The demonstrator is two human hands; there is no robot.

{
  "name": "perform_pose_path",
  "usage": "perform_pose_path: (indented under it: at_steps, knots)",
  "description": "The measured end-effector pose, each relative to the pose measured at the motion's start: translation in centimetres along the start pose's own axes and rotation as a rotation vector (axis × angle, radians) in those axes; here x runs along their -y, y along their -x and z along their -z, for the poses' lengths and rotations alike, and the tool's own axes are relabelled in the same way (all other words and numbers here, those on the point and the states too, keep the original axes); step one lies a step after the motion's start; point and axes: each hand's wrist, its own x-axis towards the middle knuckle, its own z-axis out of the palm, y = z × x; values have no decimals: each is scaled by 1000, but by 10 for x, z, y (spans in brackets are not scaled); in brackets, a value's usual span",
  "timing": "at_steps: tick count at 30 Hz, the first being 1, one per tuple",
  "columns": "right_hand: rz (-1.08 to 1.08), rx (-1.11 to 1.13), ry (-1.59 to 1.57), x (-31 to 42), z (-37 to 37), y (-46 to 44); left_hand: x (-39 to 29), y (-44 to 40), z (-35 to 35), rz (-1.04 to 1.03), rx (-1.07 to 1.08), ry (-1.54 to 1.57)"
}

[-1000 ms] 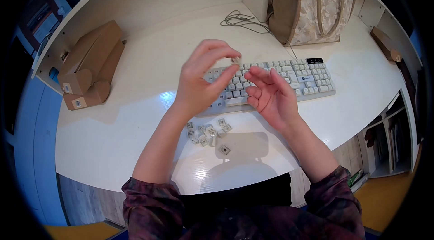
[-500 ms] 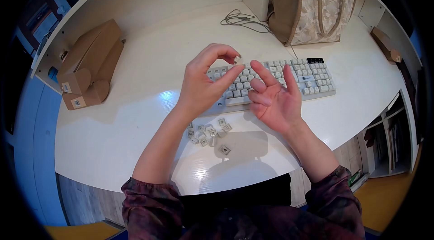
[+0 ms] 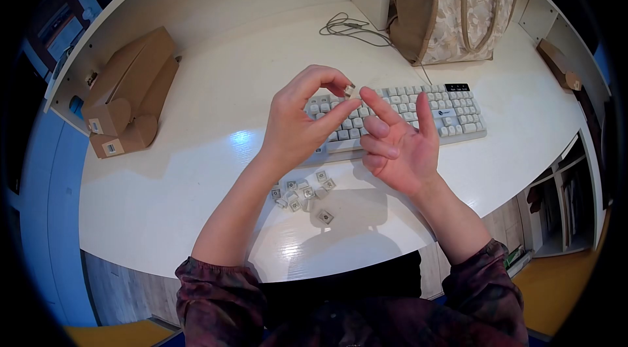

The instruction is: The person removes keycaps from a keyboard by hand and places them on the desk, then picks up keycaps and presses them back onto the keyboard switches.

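Observation:
Between thumb and index finger, my left hand (image 3: pixel 297 115) pinches a small white keycap (image 3: pixel 350 91) above the left part of the white keyboard (image 3: pixel 451 115). My right hand (image 3: pixel 405 151) is held palm up beside it, index finger stretched toward the keycap and thumb raised; its other fingers are curled loosely with nothing in them. Whether the index fingertip touches the keycap, I cannot tell. Several loose keycaps (image 3: pixel 308 192) lie on the desk below the keyboard, many with their undersides up. Part of the keyboard is hidden behind both hands; some key positions at its left lack caps.
A white desk (image 3: pixel 150 196) with a raised back panel carries everything. Cardboard boxes (image 3: pixel 134 85) stand at the left. A patterned tote bag (image 3: pixel 458 13) and a coiled cable (image 3: pixel 350 26) are at the back. At the far right lies a narrow cardboard piece (image 3: pixel 558 64).
My left hand has shifted slightly right with the keycap and turned it, bringing it closer to my right index fingertip. My right hand has barely moved.

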Motion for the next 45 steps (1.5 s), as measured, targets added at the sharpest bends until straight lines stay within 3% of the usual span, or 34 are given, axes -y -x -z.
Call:
perform_pose_path:
  at_steps: [25,45]
  knots:
    - [-19,2,-97,-1,-7,1,-3,0,0,81,-94,-42]
    - [-5,25,-178,-2,-7,1,-1,2,-1,91,-51,-21]
